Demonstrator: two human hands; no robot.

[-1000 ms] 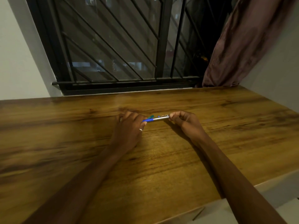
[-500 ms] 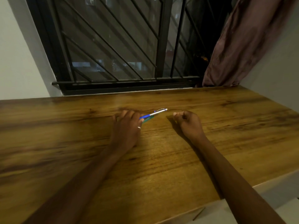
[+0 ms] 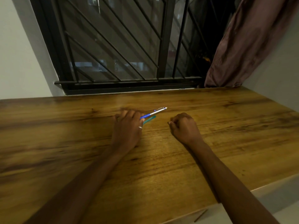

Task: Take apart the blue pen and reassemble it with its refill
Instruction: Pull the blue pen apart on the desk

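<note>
My left hand [image 3: 127,126] grips the blue pen [image 3: 153,112] by its blue end, so the silver barrel and clip stick out to the upper right above the wooden table [image 3: 161,167]. A teal piece [image 3: 149,119] also pokes out from under the same hand, just below the pen; what it is cannot be told. My right hand [image 3: 184,126] rests on the table to the right of the pen, curled into a loose fist and not touching it. Whether its fingers hold a small part is hidden.
A barred window [image 3: 123,50] rises behind the table's far edge, with a brown curtain [image 3: 247,42] hanging at the right. White walls stand on both sides. The table's near edge [image 3: 231,199] runs diagonally at the lower right.
A second ago both hands held the pen level between them. My right hand has let go and pulled back to the right; the pen's free silver end has tilted up and away.
</note>
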